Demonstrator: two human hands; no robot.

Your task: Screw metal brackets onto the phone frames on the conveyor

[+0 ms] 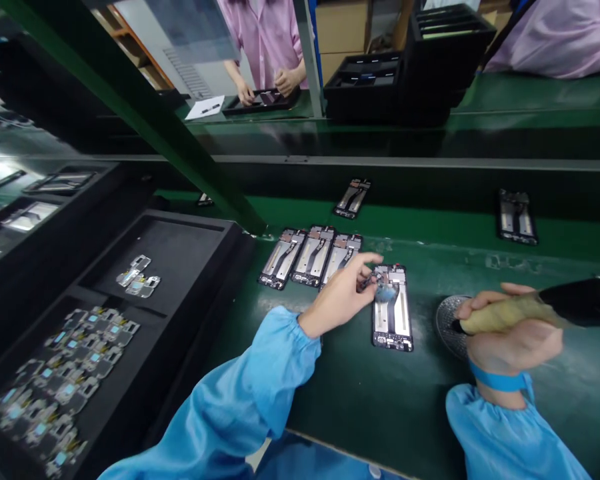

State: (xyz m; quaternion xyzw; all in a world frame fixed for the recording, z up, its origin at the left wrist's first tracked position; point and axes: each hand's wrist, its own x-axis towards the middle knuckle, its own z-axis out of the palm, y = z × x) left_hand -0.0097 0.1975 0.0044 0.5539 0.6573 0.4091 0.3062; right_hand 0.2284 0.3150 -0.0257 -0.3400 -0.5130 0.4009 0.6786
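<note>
My left hand reaches across the green bench, fingers pinched on a small part at the top of a phone frame lying flat before me. My right hand is wrapped around a screwdriver with a tan taped grip and black body, held sideways above a round metal dish. Three more phone frames lie side by side just left of my left hand.
A black tray at the left holds several small metal parts in two compartments. Two more frames lie on the belt behind. Stacked black trays stand beyond, where another person in pink handles a tray.
</note>
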